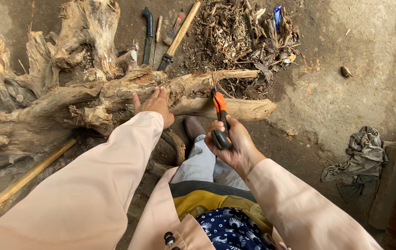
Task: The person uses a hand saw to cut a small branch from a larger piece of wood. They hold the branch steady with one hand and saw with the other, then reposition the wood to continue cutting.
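The bare dirt floor (346, 92) carries a large gnarled root stump (68, 88) across its left side. Beyond the stump lie a dark-handled knife (148, 32) and a wooden-handled tool (179, 34), beside a heap of wood chips (244, 34). A wooden pole (33, 172) lies at left, a crumpled grey rag (357, 159) at right.

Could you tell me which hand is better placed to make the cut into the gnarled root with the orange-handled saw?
The right hand: it already grips the orange-handled saw, whose blade end meets the gnarled root. The left hand lies flat on the root, so it looks better suited to steadying it.
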